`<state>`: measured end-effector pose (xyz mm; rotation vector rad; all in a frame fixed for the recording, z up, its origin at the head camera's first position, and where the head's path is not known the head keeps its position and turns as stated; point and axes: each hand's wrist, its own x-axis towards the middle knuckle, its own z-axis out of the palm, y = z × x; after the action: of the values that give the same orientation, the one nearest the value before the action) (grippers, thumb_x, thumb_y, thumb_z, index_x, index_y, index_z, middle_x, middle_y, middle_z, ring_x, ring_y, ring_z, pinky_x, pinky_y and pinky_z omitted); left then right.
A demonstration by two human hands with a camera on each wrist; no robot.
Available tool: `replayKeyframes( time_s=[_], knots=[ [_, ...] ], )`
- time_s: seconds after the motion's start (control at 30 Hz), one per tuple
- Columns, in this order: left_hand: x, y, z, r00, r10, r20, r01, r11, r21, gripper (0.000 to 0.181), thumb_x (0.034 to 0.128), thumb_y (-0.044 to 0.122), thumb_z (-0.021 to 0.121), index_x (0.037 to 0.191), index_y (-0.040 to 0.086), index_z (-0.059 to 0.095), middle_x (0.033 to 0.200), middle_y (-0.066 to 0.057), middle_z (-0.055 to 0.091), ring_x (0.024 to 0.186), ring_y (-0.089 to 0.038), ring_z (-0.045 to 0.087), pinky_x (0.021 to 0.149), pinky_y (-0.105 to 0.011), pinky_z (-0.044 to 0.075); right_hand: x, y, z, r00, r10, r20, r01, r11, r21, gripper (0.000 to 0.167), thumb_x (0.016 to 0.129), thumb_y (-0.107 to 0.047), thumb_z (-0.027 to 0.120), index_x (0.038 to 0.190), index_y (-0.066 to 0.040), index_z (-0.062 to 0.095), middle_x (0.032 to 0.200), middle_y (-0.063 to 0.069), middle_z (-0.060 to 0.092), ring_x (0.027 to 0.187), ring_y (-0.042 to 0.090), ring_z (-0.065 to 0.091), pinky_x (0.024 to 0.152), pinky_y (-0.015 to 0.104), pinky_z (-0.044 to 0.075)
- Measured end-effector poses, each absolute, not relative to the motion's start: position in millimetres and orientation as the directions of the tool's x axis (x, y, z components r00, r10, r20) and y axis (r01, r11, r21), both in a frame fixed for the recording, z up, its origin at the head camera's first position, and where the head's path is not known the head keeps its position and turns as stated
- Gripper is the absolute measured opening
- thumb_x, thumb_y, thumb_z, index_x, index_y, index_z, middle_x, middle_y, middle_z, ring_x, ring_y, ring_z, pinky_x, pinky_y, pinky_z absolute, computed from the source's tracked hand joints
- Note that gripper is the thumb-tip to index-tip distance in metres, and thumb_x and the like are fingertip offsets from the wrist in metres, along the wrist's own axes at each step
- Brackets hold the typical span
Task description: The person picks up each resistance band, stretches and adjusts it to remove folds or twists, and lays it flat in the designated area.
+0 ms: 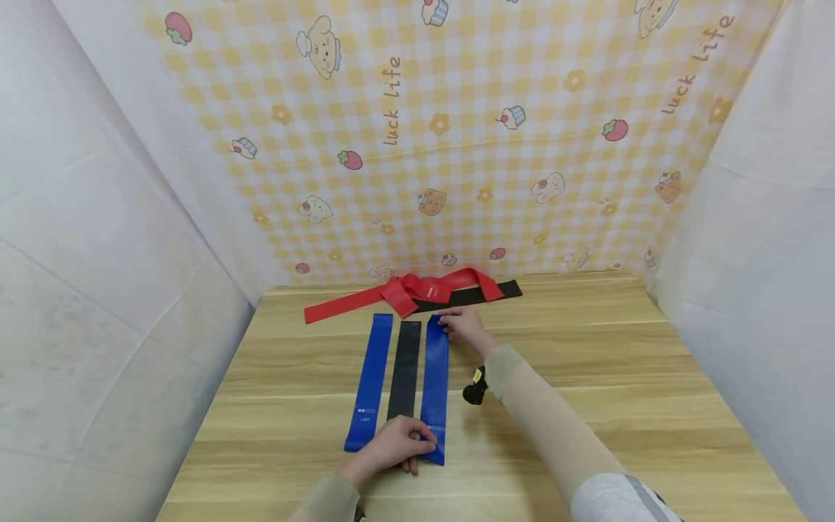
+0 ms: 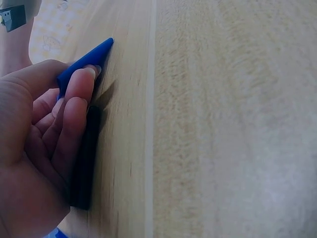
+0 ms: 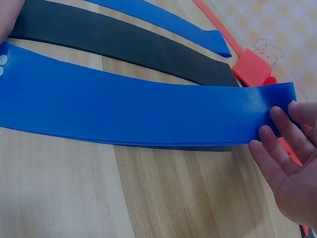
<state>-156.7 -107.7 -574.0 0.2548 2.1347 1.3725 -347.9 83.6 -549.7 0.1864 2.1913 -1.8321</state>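
Nearest the head camera, at the lower right of the frame, a pale grey sleeve (image 1: 609, 500) meets a beige sleeve (image 1: 554, 424) that covers the forearm. It leads up to the right hand (image 1: 463, 325), near the centre of the frame, whose fingers pinch the far end of the right-hand blue band (image 1: 435, 384). At the bottom centre the left hand (image 1: 396, 441) pinches that band's near end between thumb and finger and lies over the near end of a black band (image 1: 405, 366); whether it presses on the black band I cannot tell. The held band runs lengthwise between the two hands, and its shadow shows along its lower edge in the right wrist view. Left of the black band, roughly parallel, lies another blue band (image 1: 370, 370), printed with dots and "Light".

All this sits on a table (image 1: 691, 435) with a yellowish wood-grain top, its boards running across the frame. Toward its back edge, red bands (image 1: 346, 304) lie tangled over a black strip (image 1: 512, 289). Behind rises a yellow-and-white checked cloth (image 1: 483, 156) printed with strawberries, cupcakes, flowers and "luck life". White, faintly creased side walls close the space, the left wall (image 1: 98, 254) and the right wall (image 1: 750, 239) slanting in toward the table
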Motion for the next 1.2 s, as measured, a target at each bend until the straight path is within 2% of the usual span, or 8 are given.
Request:
replayKeyframes(
  time_s=[0.4, 0.63, 0.9, 1.2],
  knots=[
    [-157, -108, -572, -0.814, 0.434, -0.387, -0.171, 0.457, 0.873, 0.008, 0.0899, 0.022, 0.07, 0.088, 0.015, 0.074, 0.059, -0.008, 0.065, 0.042, -0.011, 0.056, 0.04, -0.021, 0.043, -350, 81, -553, -0.948, -0.086, -0.307, 0.28, 0.233, -0.931, 0.026, 0.097, -0.012, 0.058, 0.12, -0.004, 0.067, 0.105, 0.013, 0.068, 0.085, 0.023, 0.062, 0.071, 0.032, 0.055],
    [-156, -108, -574, -0.812, 0.437, -0.387, -0.184, 0.438, 0.88, 0.008, 0.0912, 0.02, 0.068, 0.088, 0.014, 0.073, 0.066, -0.007, 0.068, 0.044, -0.01, 0.057, 0.04, -0.02, 0.044, -351, 81, -554, -0.934, -0.112, -0.339, 0.305, 0.244, -0.921, 0.029, 0.097, -0.011, 0.059, 0.124, -0.004, 0.064, 0.112, 0.015, 0.066, 0.093, 0.026, 0.063, 0.079, 0.037, 0.056],
    [-157, -107, -575, -0.818, 0.448, -0.36, -0.129, 0.468, 0.875, 0.005, 0.0887, 0.019, 0.071, 0.087, 0.016, 0.074, 0.048, 0.002, 0.053, 0.036, -0.008, 0.048, 0.038, -0.019, 0.038, -353, 81, -558, -0.923, -0.12, -0.367, 0.327, 0.262, -0.908, 0.032, 0.097, -0.014, 0.058, 0.127, -0.003, 0.061, 0.116, 0.016, 0.065, 0.096, 0.027, 0.062, 0.08, 0.038, 0.055],
    [-156, -108, -573, -0.821, 0.445, -0.358, -0.103, 0.501, 0.859, 0.007, 0.0881, 0.022, 0.072, 0.083, 0.019, 0.075, 0.045, 0.005, 0.048, 0.034, -0.006, 0.042, 0.036, -0.018, 0.035, -356, 79, -560, -0.91, -0.128, -0.394, 0.353, 0.26, -0.899, 0.038, 0.099, -0.019, 0.057, 0.133, -0.004, 0.056, 0.12, 0.017, 0.061, 0.099, 0.027, 0.061, 0.082, 0.037, 0.054]
  ],
)
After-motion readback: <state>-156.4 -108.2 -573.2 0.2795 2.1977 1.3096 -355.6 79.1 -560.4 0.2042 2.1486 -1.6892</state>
